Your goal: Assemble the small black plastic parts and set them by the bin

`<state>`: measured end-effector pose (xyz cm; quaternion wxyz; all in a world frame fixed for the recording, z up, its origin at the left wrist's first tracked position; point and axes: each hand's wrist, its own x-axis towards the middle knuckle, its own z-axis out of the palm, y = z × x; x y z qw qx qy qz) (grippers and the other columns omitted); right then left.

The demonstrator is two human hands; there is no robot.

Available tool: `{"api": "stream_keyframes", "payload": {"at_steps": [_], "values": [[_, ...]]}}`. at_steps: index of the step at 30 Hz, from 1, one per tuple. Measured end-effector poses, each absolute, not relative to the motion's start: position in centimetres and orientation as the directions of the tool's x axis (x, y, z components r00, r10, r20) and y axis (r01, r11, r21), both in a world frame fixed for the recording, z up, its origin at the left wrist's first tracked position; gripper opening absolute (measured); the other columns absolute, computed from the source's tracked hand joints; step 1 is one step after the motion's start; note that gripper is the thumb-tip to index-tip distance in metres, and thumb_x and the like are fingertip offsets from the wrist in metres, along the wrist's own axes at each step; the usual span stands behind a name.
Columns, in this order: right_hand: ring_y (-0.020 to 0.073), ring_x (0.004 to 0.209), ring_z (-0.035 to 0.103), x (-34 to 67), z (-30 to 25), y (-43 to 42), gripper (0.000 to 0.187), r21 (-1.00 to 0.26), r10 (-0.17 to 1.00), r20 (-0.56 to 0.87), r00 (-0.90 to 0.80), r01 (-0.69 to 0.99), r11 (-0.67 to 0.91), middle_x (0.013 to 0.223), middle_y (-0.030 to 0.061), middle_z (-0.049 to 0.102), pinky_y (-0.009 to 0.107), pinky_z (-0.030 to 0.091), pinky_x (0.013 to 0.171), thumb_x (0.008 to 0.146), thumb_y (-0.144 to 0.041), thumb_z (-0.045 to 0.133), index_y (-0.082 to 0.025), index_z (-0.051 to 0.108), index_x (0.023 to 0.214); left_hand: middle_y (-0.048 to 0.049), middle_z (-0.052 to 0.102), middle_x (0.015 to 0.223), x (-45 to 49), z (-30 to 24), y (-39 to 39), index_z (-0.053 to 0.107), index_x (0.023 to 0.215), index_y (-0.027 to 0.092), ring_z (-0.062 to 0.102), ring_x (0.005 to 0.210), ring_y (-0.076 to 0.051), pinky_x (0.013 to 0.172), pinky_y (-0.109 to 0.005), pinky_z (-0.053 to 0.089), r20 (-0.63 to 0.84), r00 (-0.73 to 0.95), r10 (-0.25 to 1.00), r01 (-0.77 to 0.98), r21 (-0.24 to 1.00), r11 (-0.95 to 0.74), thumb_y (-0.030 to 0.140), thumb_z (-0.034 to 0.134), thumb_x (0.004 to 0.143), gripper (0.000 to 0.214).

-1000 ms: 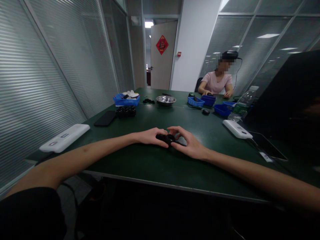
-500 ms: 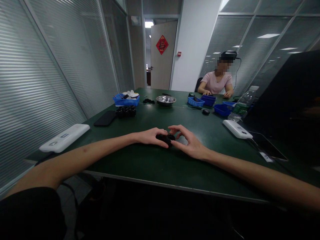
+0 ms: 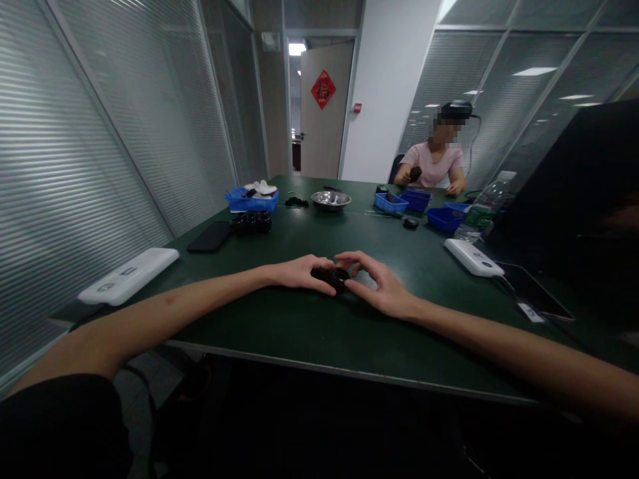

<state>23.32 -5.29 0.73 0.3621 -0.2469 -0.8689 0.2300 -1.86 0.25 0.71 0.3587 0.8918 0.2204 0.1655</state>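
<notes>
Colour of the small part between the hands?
Black. The small part shows best in the head view.

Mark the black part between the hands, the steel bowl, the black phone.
black part (image 3: 332, 276), head view, its top
steel bowl (image 3: 331, 205), head view, front wall
black phone (image 3: 210, 236), head view, screen middle

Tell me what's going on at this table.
A person's left hand and right hand both pinch a small black round part resting on the dark green table. At the far end, a co-worker in a pink shirt holds up a dark object beside blue plastic bins.
</notes>
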Motion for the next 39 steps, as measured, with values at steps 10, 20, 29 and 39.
{"api": "stream_keyframes", "payload": {"at_steps": [10, 20, 29, 39], "values": [[0.0268, 0.114, 0.061, 23.44, 0.8, -5.36, 0.046, -0.571, 0.596, 0.512, -0.619, 0.273, 0.774, 0.128, 0.0086, 0.064, 0.045, 0.053, 0.093, 0.098, -0.032, 0.064, -0.027, 0.052, 0.142, -0.0075, 0.068, 0.118, -1.91, 0.78, 0.21, 0.07, 0.124, 0.019, 0.062, 0.109, -0.024, 0.093, -0.035, 0.045, 0.135, 0.858, 0.495, 0.264, 0.711, -0.652, 0.048, 0.08, 0.083, 0.051], [0.0265, 0.111, 0.062, 23.14, 0.79, -5.44, 0.045, -0.586, 0.611, 0.511, -0.605, 0.276, 0.762, 0.12, 0.0081, 0.065, 0.045, 0.054, 0.092, 0.098, -0.032, 0.064, -0.027, 0.052, 0.141, -0.0076, 0.069, 0.112, -1.87, 0.83, 0.24, 0.073, 0.115, 0.018, 0.063, 0.104, -0.024, 0.091, -0.035, 0.045, 0.152, 0.868, 0.473, 0.238, 0.708, -0.665, 0.048, 0.079, 0.084, 0.044], [0.0277, 0.113, 0.062, 23.14, 0.59, -5.3, 0.051, -0.557, 0.619, 0.497, -0.608, 0.324, 0.765, 0.124, 0.0087, 0.064, 0.046, 0.054, 0.092, 0.095, -0.034, 0.068, -0.027, 0.05, 0.142, -0.0078, 0.067, 0.114, -1.91, 0.68, 0.33, 0.073, 0.116, 0.017, 0.062, 0.106, -0.023, 0.092, -0.034, 0.045, 0.152, 0.87, 0.47, 0.241, 0.7, -0.672, 0.046, 0.08, 0.084, 0.043], [0.0259, 0.107, 0.064, 23.13, 0.29, -5.19, 0.052, -0.55, 0.612, 0.506, -0.607, 0.319, 0.772, 0.119, 0.0071, 0.066, 0.044, 0.055, 0.09, 0.092, -0.031, 0.07, -0.027, 0.05, 0.14, -0.0075, 0.068, 0.113, -1.85, 0.64, 0.32, 0.073, 0.114, 0.017, 0.062, 0.106, -0.024, 0.093, -0.035, 0.044, 0.153, 0.864, 0.48, 0.239, 0.715, -0.657, 0.044, 0.081, 0.083, 0.043]]}}
